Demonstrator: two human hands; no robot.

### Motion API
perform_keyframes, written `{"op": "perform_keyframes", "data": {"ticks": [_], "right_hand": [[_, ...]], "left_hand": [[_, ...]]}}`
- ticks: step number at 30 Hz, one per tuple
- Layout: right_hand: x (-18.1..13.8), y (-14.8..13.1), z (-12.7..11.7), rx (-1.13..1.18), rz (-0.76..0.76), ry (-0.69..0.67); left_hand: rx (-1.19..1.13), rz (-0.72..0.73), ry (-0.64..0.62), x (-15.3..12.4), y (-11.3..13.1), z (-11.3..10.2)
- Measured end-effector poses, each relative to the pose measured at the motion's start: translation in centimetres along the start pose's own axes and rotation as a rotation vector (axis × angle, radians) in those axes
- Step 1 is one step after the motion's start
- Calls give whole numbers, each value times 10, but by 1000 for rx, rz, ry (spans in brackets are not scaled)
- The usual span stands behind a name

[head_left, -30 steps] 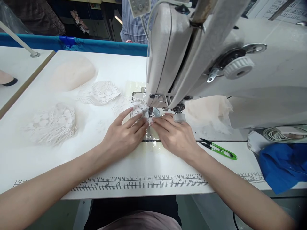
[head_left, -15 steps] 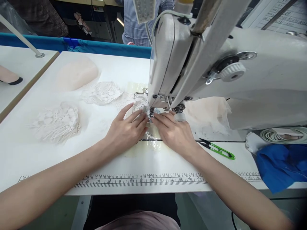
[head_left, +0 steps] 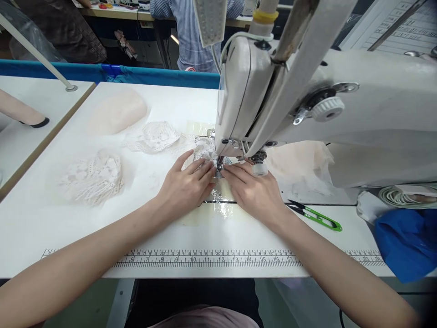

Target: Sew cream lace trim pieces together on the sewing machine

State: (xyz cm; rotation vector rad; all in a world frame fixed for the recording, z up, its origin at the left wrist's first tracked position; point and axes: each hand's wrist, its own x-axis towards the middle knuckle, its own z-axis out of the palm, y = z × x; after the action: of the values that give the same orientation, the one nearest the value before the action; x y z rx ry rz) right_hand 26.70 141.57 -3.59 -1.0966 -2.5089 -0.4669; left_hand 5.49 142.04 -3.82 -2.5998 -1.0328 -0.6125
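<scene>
A white lace piece lies under the presser foot of a large white sewing machine. My left hand rests flat on the table left of the needle, fingers stretched out and pressing the lace. My right hand lies flat just right of the foot, its fingertips touching the lace edge at the needle. Both hands' fingertips nearly meet in front of the foot.
Two lace heaps and a pale foam cup lie at the left. Green thread snips sit right of my right hand. Blue cloth is at the right edge. A printed ruler runs along the front. Another person in a striped shirt stands behind.
The lace has fed a little further back under the foot, and both hands have followed it toward the needle. The view has tilted upward slightly.
</scene>
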Motion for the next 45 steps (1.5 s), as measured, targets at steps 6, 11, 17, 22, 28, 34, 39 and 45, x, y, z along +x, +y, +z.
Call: {"op": "perform_keyframes", "data": {"ticks": [6,11,17,22,28,34,39,45], "right_hand": [[0,4,-3,-50,-15,77],[0,6,-6,-35,-6,59],[-2,3,-3,103,25,94],[2,-11,-15,584,56,59],[30,-30,-35,1468,429,-469],[45,-38,-27,1679,712,-433],[48,-44,-30,1620,734,-409],[49,-54,-32,1617,683,-455]], "left_hand": [[-15,-38,3,1,-3,1],[-41,-150,-35,0,-13,1],[11,-243,-209,4,-22,-4],[-393,-387,-404,10,-31,-49],[-1055,-388,-500,8,-49,-85],[-1138,-503,-453,-15,-57,-79],[-1214,-618,-521,-48,-54,-87],[-1250,-749,-361,-78,-47,-97]]}}
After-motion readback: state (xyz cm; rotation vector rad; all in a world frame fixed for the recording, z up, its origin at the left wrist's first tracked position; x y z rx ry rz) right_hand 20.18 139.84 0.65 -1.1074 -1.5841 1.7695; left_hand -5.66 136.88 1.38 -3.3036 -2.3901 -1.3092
